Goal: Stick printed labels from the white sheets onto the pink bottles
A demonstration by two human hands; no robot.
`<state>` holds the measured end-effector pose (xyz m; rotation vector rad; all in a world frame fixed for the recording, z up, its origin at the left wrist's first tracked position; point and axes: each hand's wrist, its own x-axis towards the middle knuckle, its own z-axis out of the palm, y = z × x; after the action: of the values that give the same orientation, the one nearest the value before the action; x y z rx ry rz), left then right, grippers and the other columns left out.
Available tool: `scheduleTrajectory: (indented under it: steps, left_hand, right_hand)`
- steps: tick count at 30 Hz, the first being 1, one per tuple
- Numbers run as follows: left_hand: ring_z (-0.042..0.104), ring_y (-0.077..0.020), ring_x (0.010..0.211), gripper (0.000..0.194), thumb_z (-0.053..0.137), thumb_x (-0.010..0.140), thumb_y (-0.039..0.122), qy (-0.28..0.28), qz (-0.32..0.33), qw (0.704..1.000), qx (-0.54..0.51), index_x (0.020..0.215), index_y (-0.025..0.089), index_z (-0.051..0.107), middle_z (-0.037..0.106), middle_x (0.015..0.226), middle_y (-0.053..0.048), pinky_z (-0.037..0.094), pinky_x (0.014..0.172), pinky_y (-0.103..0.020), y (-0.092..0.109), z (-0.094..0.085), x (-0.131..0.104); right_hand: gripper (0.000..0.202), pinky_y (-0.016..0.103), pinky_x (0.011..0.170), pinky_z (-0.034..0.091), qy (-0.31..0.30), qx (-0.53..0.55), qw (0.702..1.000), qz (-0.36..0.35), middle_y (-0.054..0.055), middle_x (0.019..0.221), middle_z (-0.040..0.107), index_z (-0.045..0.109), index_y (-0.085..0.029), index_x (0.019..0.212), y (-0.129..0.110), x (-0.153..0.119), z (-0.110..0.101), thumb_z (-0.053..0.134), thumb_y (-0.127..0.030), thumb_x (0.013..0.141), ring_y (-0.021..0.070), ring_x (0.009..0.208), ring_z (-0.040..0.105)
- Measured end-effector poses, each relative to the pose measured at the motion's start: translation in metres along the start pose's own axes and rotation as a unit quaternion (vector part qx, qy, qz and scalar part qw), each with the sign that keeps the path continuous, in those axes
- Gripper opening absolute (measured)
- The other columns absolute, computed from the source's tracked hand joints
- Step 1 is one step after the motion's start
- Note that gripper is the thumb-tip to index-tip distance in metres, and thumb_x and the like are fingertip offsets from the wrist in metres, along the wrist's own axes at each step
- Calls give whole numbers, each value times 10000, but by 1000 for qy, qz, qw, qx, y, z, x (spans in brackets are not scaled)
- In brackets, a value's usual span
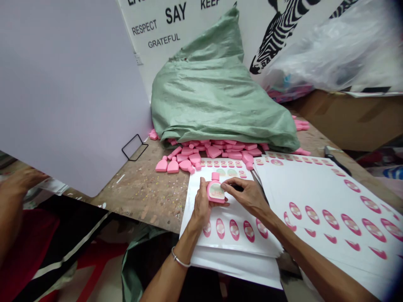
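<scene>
A small pink bottle (215, 198) with a pale round label on its front is held upright by my left hand (202, 204), whose fingers wrap behind it. My right hand (248, 193) has thumb and forefinger pinched at the label's upper right edge. Under both hands lies a sheet of stickers (234, 246), with pink oval stickers along its lower part and small ones near its top. Several pink bottles (173, 165) lie on the table just beyond the sheet.
A green sack (214, 96) stands at the back over a heap of pink pieces. More sticker sheets (302, 184) and a black-handled tool (338, 162) lie right. At left are a large pale panel (75, 84), a wire stand (134, 147) and another person's hand (27, 178).
</scene>
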<state>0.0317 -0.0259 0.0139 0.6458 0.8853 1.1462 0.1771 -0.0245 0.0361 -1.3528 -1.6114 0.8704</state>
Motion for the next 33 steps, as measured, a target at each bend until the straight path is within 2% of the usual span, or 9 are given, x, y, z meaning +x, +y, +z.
scheduleTrajectory:
  steps: [5, 8, 12, 15, 17, 21, 25, 28, 33]
  left_hand:
    - [677, -222, 748, 608, 395, 849, 626, 1, -1, 1000, 4, 984, 87, 643, 687, 803, -112, 575, 683, -356, 2, 0, 0]
    - [667, -211, 755, 554, 441, 842, 599, -22, 2, 1000, -2, 973, 97, 634, 672, 835, -104, 572, 697, -362, 5, 1, -3]
    - [642, -162, 715, 352, 675, 748, 393, -87, 28, 996, 21, 973, 135, 598, 638, 844, -47, 558, 752, -377, 10, 2, -9]
    - [618, -144, 714, 382, 737, 686, 304, -105, 29, 993, 35, 993, 135, 584, 618, 825, -32, 547, 778, -386, 14, 2, -14]
    - [614, -150, 752, 394, 732, 696, 307, -112, 20, 993, 25, 1012, 127, 579, 626, 871, -55, 542, 791, -387, 16, 1, -18]
    - [632, -173, 770, 375, 670, 768, 390, -125, 1, 992, -3, 999, 105, 588, 654, 920, -107, 544, 785, -397, 17, 2, -21]
    - [653, -204, 794, 452, 535, 843, 503, -79, -10, 996, -41, 1020, 95, 616, 674, 888, -111, 553, 760, -380, 14, 7, -22]
    - [660, -212, 808, 502, 482, 857, 547, -69, -33, 996, -57, 1023, 96, 627, 686, 863, -109, 555, 760, -367, 14, 6, -24]
    - [660, -219, 767, 601, 399, 857, 617, -90, -50, 993, -60, 945, 74, 642, 686, 827, -140, 557, 751, -389, 23, -6, -30]
  right_hand:
    - [331, 277, 627, 473, 5, -2, 1000, -4, 28, 717, 677, 698, -176, 783, 0, 1, 1, 595, -491, 775, 164, 667, 600]
    - [326, 280, 629, 475, 4, -1, 1000, -4, 27, 715, 676, 696, -177, 782, -3, 0, 1, 596, -487, 778, 167, 669, 601]
    - [314, 281, 633, 476, 4, -1, 1000, -8, 28, 727, 683, 697, -182, 788, -6, -1, 1, 590, -477, 788, 169, 678, 608]
    - [322, 282, 621, 476, 0, -16, 1000, -15, 28, 733, 684, 697, -189, 793, -4, -1, -2, 573, -486, 797, 168, 668, 610]
    - [320, 292, 637, 482, 7, -53, 998, -22, 31, 753, 687, 693, -199, 802, -2, 0, -6, 566, -493, 801, 174, 678, 616]
    - [369, 344, 777, 504, 86, -112, 990, -14, 63, 958, 684, 657, -213, 958, -6, -2, -7, 625, -518, 751, 218, 858, 636]
    - [649, 364, 879, 490, 60, -41, 997, -4, 96, 1191, 596, 513, -212, 1217, -14, -6, 10, 693, -529, 679, 232, 1027, 598]
    - [619, 363, 824, 504, 67, -21, 997, 28, 108, 1157, 604, 534, -195, 1177, -5, -4, 16, 661, -562, 695, 230, 966, 609]
    - [556, 310, 646, 470, 114, -57, 990, 60, 100, 928, 650, 597, -153, 1116, 18, 9, -1, 588, -577, 757, 182, 724, 574]
